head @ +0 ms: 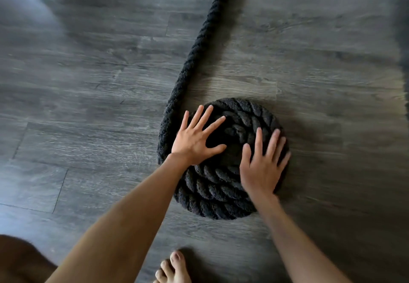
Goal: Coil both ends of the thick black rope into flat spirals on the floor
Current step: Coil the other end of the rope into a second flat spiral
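The spiral (221, 161) at lower right is pressed flat by the left hand (194, 137) and right hand (260, 163), fingers spread; the rope's (199, 39) loose run must be wound on next.

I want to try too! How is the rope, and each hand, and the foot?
Coil: flat spiral on the floor.
Tail: uncoiled, trailing away from coil's left edge.
Left hand: open, flat on coil.
Right hand: open, flat on coil.
Foot: bare, apart from coil.
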